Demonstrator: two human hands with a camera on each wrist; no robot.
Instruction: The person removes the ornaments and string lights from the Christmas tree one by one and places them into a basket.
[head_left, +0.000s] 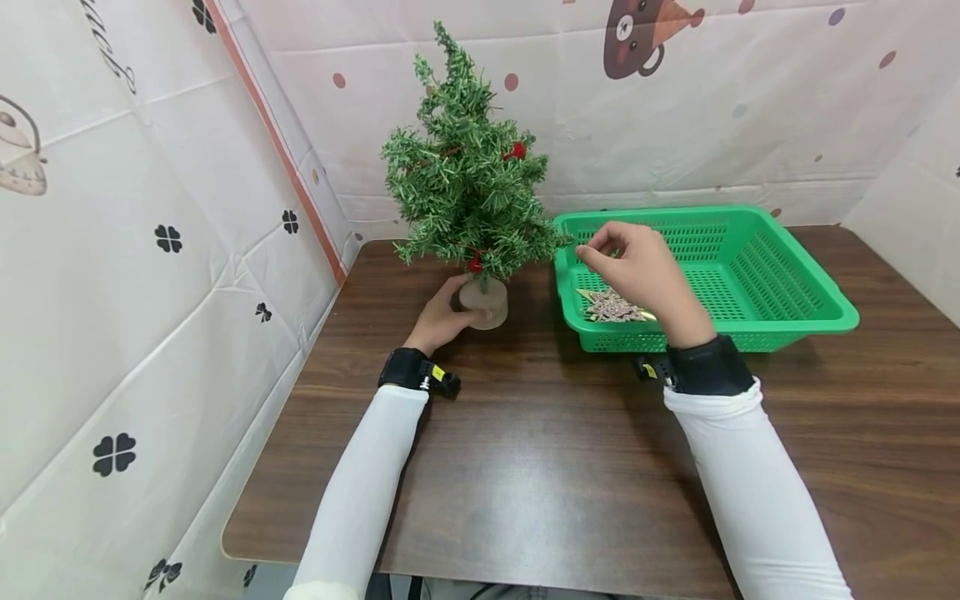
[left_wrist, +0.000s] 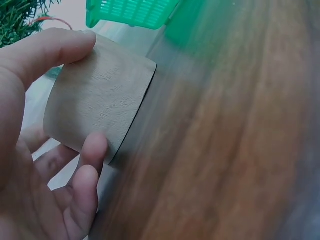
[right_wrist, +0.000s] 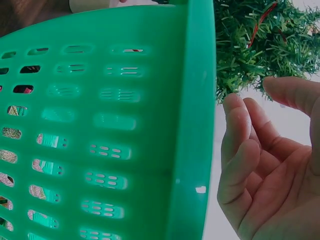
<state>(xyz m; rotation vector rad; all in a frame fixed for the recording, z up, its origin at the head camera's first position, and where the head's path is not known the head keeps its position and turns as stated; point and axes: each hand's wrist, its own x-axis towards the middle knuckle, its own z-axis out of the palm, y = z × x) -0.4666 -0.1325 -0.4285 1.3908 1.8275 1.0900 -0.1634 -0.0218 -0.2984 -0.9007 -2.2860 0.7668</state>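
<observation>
A small artificial Christmas tree (head_left: 472,175) stands upright at the back left of the table. My left hand (head_left: 441,317) grips its round, pale wooden base (head_left: 483,304); in the left wrist view the thumb lies on top of the base (left_wrist: 100,95) and fingers curl round its side. Red ornaments (head_left: 516,151) sit among the branches. Above the left end of a green basket (head_left: 720,336) hovers my right hand (head_left: 637,262), fingers loosely bent beside the branch tips. The right wrist view shows a gap between its thumb and fingers (right_wrist: 237,120), with nothing held.
Glittery, pinkish-gold decorations (head_left: 613,307) lie in the basket's left part. The wooden table (head_left: 517,467) extends in front of both arms. Patterned white sheeting (head_left: 750,125) hangs behind and at the sides. Each wrist wears a black strap with a small camera.
</observation>
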